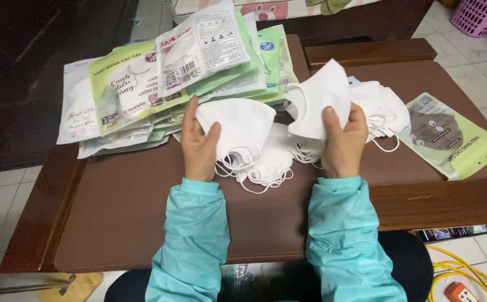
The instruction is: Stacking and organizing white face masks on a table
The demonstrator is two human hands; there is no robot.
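White folded face masks fill the middle of the frame: the left hand (pixel 200 146) pinches one mask (pixel 238 127) over a loose heap of masks (pixel 268 162) on the brown counter (pixel 120 212). The right hand (pixel 343 140) pinches a second mask (pixel 323 98), raised at centre right. Sealed mask packets (pixel 159 78) lie stacked upper left; one green packet (pixel 450 142) lies at right.
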